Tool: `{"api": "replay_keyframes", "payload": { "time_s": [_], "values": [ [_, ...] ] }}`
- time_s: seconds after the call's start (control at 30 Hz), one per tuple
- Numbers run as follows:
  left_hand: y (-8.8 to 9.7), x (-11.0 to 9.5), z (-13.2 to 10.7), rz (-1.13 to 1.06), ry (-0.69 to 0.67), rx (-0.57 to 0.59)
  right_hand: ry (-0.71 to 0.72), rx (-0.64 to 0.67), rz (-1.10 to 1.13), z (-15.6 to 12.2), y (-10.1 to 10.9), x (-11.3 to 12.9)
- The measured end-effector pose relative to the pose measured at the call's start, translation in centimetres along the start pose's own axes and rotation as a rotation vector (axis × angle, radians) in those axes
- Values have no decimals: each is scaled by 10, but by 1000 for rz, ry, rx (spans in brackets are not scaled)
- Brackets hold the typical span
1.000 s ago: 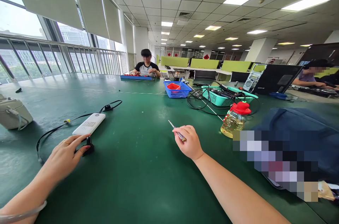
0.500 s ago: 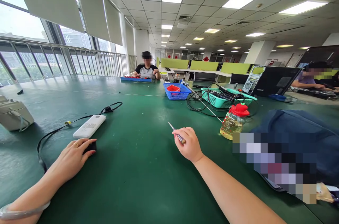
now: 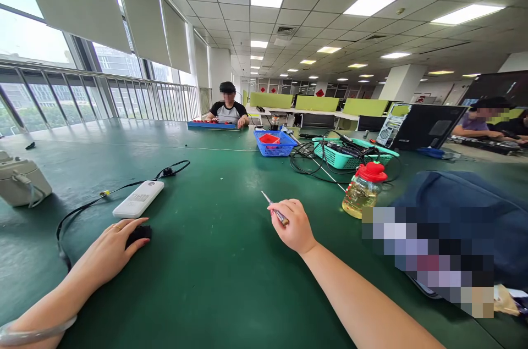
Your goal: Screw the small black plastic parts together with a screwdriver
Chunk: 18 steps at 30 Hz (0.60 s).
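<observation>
My left hand (image 3: pixel 111 244) rests on the green table (image 3: pixel 214 272), its fingers curled over a small black object (image 3: pixel 139 234) that a black cable (image 3: pixel 82 207) leads to. A white power bank (image 3: pixel 139 199) lies just beyond that hand. My right hand (image 3: pixel 293 225) is closed round a thin screwdriver (image 3: pixel 273 209), whose metal tip points up and away to the left. A glass jar with a red lid (image 3: pixel 364 189) stands to the right of my right hand.
A dark blue bag (image 3: pixel 466 211) lies at the right. A blue basket (image 3: pixel 274 143), a teal basket (image 3: pixel 350 154) with tangled cables and an open computer case (image 3: pixel 421 125) stand farther back. A beige case (image 3: pixel 20 183) sits at the left. People sit at the far end and right.
My left hand has slid forward and settled over the small black object. My right hand with the screwdriver has barely moved.
</observation>
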State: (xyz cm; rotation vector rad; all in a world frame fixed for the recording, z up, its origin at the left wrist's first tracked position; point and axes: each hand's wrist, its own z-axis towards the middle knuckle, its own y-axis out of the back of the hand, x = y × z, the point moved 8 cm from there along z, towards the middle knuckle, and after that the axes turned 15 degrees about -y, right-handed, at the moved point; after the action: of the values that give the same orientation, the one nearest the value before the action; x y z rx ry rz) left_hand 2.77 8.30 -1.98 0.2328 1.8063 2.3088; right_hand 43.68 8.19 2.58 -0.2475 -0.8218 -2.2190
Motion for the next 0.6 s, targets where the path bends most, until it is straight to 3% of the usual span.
{"api": "replay_keyframes", "payload": {
  "time_s": [0.33,0.6],
  "values": [
    [2,11,-2,-30,8,-97,1,-1,10,1,0,1],
    [10,3,-3,-35,-113,-190,2,3,15,1,-1,-1]
  ]
}}
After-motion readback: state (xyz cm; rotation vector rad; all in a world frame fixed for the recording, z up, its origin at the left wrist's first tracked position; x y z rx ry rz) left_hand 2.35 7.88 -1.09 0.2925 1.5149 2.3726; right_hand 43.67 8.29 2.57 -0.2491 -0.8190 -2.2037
